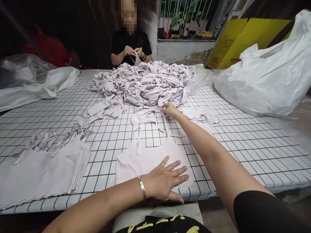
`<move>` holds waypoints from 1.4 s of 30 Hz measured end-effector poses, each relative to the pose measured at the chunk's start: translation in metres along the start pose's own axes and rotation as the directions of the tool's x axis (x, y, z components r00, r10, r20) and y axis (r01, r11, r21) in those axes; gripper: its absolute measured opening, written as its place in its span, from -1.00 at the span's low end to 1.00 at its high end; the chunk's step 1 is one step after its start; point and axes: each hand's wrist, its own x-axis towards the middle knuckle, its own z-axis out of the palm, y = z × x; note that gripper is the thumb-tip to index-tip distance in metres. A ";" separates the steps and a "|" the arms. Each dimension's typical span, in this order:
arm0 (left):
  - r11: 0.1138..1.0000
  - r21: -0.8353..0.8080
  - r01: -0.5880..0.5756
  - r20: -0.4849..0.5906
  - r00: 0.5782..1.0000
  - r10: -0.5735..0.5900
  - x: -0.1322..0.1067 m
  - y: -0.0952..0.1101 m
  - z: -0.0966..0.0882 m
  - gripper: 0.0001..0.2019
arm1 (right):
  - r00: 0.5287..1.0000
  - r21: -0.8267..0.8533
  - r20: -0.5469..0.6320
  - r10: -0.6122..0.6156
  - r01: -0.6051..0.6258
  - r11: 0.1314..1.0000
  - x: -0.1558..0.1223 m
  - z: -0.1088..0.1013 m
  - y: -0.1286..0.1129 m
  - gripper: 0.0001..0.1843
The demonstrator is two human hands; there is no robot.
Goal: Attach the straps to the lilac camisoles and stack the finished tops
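Note:
A pale camisole (141,161) lies spread out at the table's front edge. Pressed flat on its lower right part is my left hand (165,181), fingers spread. My right hand (170,110) reaches forward, its fingers pinched on the far end of the camisole's right strap (165,124), which is drawn out straight. The other strap (138,142) rests in a loop on the table. Just beyond my right hand rises a large heap of crumpled pale garments (145,82). A neat stack of similar camisoles (46,171) sits at the left.
A grid-patterned cloth (104,165) covers the table. Across it, a person in black (131,45) handles a pale garment behind the heap. A full white plastic bag (264,74) stands at the right, before a yellow box (243,38). More plastic (36,81) lies at the left.

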 end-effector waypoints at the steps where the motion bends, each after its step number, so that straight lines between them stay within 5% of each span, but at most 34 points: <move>1: 1.000 -0.017 0.001 0.001 1.000 -0.001 0.000 0.000 0.001 -0.25 | 1.000 0.047 0.005 0.007 -0.007 0.999 -0.004 -0.004 0.000 -0.94; 5: 0.986 -0.168 0.018 -0.054 0.998 -0.027 0.005 0.002 0.000 -0.37 | 0.997 0.411 0.081 0.019 -0.050 0.910 -0.032 -0.027 -0.005 -0.93; 7: 0.917 -0.389 0.088 -0.174 0.970 -0.167 0.011 0.000 -0.011 -0.51 | 0.997 0.604 0.078 -0.021 -0.031 0.796 -0.057 -0.036 -0.012 -0.86; 9: 0.676 -0.725 0.130 -0.267 0.852 -0.451 0.017 -0.008 -0.030 -0.53 | 0.993 0.648 0.019 -0.115 0.075 0.758 -0.092 -0.039 -0.019 -0.79; 11: 0.260 -0.965 0.027 -0.159 0.729 -0.666 0.021 -0.020 -0.051 -0.43 | 0.967 0.563 -0.025 -0.252 0.222 0.796 -0.134 -0.034 -0.022 -0.77; 13: -0.128 -0.989 -0.079 0.024 0.759 -0.651 0.024 -0.033 -0.067 -0.39 | 0.928 0.441 -0.013 -0.372 0.340 0.831 -0.177 -0.022 -0.019 -0.84; 15: -0.353 -0.929 -0.112 0.109 0.827 -0.551 0.027 -0.041 -0.072 -0.47 | 0.914 0.396 0.010 -0.406 0.370 0.841 -0.215 -0.006 -0.009 -0.89; 18: -0.468 -0.871 -0.148 0.143 0.836 -0.530 0.035 -0.041 -0.062 -0.70 | 0.967 0.614 0.004 -0.254 0.198 0.764 -0.256 0.018 0.006 -0.92; 21: -0.525 -0.838 -0.149 0.193 0.819 -0.540 0.042 -0.034 -0.052 -0.82 | 0.993 0.898 0.117 -0.010 -0.102 0.429 -0.280 0.034 0.013 -0.85; 24: -0.516 -0.836 -0.184 0.162 0.817 -0.553 0.046 -0.031 -0.050 -0.81 | 0.957 0.931 0.277 0.089 -0.290 0.223 -0.291 0.036 0.015 -0.73; 33: -0.365 -0.923 -0.125 0.106 0.827 -0.552 0.058 -0.042 -0.057 -0.76 | 0.871 0.809 0.485 0.084 -0.483 0.336 -0.283 0.024 0.025 -0.72; 35: -0.188 -0.982 -0.015 0.107 0.775 -0.623 0.052 -0.044 -0.061 -0.73 | 0.885 0.813 0.458 0.085 -0.456 0.364 -0.272 0.019 0.026 -0.76; 38: 0.370 -0.879 0.302 -0.106 0.632 -0.768 0.031 -0.044 -0.065 -0.71 | 0.942 0.856 0.307 0.138 -0.336 0.392 -0.251 0.006 0.027 -0.75; 40: 0.637 -0.597 0.487 -0.275 0.622 -0.733 0.015 -0.040 -0.060 -0.73 | 0.958 0.873 0.225 0.177 -0.279 0.401 -0.235 -0.003 0.029 -0.73; 42: 0.725 -0.352 0.593 -0.316 0.653 -0.688 0.004 -0.035 -0.051 -0.74 | 0.962 0.874 0.187 0.200 -0.256 0.413 -0.223 -0.010 0.030 -0.71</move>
